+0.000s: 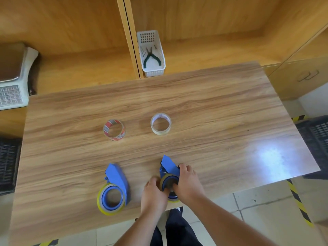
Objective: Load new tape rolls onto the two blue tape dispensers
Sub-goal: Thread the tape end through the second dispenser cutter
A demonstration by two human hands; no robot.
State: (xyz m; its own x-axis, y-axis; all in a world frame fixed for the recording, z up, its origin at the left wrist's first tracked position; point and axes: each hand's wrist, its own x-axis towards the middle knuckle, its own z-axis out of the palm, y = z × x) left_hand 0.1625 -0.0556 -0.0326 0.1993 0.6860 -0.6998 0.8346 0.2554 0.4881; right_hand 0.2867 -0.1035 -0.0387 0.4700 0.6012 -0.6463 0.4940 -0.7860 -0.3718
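The right hand (189, 183) is clasped over the right dispenser (169, 166) near the bench (213, 107) front edge, fingers on its yellowish roll (168, 180). The left hand (154, 192) is gripping the same roll from the left. The second dispenser (117, 176), with a yellow roll (106, 206) fitted, lies apart to the left. Two loose rolls, red-printed (114, 129) and clear (161, 123), lie flat further back. A white basket (152, 68) holding pliers (150, 57) is seen on the shelf behind.

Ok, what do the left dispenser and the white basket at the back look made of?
Left dispenser: apparently moulded plastic, uniform matte blue with soft edges. White basket: likely plastic too, thin white walls with a moulded grid of square holes. Neither shows a metallic shine.
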